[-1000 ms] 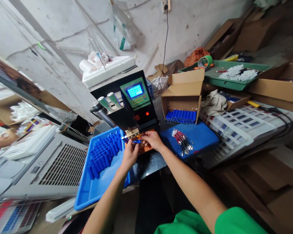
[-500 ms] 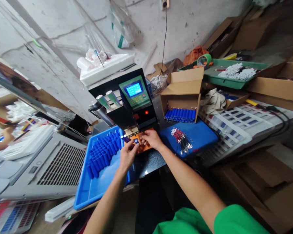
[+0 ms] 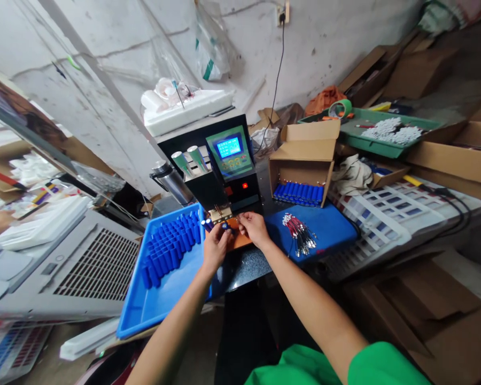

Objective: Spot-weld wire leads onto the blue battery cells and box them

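I've got the left hand (image 3: pixel 214 247) pinching the little blue cell (image 3: pixel 225 226) under the welder (image 3: pixel 229 160) at twelve o'clock, right hand (image 3: pixel 255 228) pinched at its three o'clock end; light, rigid, slick-sleeved I reckon, so grip mid-barrel.

Bright green shirt (image 3: pixel 369 366), short sleeves; forearms bare; left hand (image 3: pixel 215 247), right hand (image 3: pixel 255 228) bare.

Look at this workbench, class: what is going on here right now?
A person in green holds a small blue cell between left hand and right hand, under the tip of the black machine. A blue tray of similar cells sits beside the left hand; red wires lie by the right.
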A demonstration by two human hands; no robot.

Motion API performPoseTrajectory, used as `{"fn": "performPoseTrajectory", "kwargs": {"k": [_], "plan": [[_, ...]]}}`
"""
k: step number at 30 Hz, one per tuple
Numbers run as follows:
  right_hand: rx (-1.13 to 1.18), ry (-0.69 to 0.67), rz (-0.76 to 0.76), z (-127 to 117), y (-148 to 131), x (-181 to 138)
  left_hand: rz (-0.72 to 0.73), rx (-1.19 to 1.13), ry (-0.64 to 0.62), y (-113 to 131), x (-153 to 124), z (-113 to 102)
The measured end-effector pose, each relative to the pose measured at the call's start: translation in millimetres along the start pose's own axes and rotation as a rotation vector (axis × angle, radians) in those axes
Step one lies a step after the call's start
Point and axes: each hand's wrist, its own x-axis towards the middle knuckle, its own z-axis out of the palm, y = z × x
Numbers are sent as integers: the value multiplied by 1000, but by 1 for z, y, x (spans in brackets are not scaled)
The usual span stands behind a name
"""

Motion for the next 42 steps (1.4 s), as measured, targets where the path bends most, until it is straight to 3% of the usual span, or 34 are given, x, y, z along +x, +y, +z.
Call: {"fn": "performPoseTrajectory", "kwargs": {"k": [13,22,42], "plan": [[24,35,114,14,-12,-11,78,120,54,-8,1,4],[-5,-1,83,27,-10,-8,95,40,38,-6,-1,3],[-88,43,70,24,-6,-13,70,15,36,-11,-3,4]]}}
